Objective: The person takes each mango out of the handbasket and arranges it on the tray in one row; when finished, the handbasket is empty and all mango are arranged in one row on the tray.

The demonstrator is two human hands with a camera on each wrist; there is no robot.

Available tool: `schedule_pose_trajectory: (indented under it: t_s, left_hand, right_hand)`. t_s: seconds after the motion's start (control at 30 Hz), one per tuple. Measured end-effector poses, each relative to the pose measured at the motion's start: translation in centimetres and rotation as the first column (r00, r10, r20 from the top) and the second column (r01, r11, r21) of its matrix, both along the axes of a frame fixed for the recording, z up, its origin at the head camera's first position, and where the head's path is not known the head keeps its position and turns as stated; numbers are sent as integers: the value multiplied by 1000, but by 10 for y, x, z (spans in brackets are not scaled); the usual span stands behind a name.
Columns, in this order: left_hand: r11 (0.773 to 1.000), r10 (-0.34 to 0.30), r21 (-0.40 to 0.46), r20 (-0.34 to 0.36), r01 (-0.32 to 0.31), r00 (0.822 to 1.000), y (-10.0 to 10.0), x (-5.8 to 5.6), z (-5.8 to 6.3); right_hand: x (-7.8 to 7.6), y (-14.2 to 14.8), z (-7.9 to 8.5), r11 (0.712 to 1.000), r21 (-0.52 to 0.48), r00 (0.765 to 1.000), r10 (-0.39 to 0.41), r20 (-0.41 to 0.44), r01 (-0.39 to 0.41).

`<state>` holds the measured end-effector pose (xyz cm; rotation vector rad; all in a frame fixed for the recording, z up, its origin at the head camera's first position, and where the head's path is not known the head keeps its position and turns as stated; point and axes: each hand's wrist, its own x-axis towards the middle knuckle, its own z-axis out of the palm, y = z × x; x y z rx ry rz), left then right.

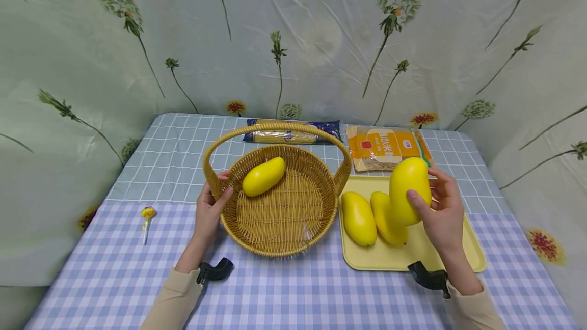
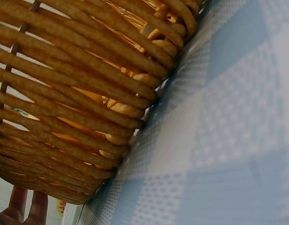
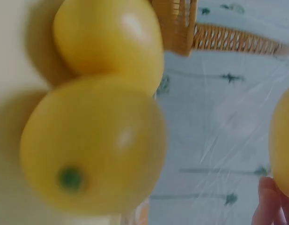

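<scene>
My right hand [image 1: 444,212] grips a yellow mango [image 1: 409,187] above the pale yellow tray [image 1: 440,256], thumb on its near side. Two more mangoes lie in that tray: one at the left [image 1: 358,218], the other [image 1: 387,225] partly hidden behind the held fruit. With my left hand [image 1: 212,208] I hold the left rim of a round wicker basket [image 1: 282,213], at the foot of its tall arched handle. A single mango [image 1: 263,176] lies inside, toward the basket's back left. The left wrist view shows the woven side [image 2: 69,103] close up, fingers [image 2: 37,208] against it.
A dark blue packet [image 1: 289,132] lies behind the basket, partly crossed by its handle. To the right of that is an orange and clear food bag [image 1: 385,147], just behind the tray. A lollipop [image 1: 147,220] rests on the checked tablecloth [image 1: 293,294] at the left.
</scene>
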<state>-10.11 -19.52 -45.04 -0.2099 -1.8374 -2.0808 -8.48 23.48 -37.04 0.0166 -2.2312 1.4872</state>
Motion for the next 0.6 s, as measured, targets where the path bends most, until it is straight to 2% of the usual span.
schedule_pose_trajectory:
  t_s: [0.2,0.27,0.4,0.5,0.6]
  left_hand:
    - [1000,7,-7,2,-7,1000,1,0,1]
    - [1000,7,-8,3,-7,1000,1,0,1]
    - [1000,6,-8,5,-6,1000,0,0,0]
    - [1000,5,-12,11,-5,1000,0,1,1]
    - [1000,7,-13,15,-6,1000,0,1,2]
  right_hand:
    - [-5,21,-11,993,72,991,-101,83,95]
    - [-12,37,-27,988,106,987,-125,104,114]
    - [-32,80,-81,978,161,977,-159,139,136]
    - [-36,93,-94,975,187,967,-159,199,121]
    - [-33,92,-92,968,234,956,-154,251,94]
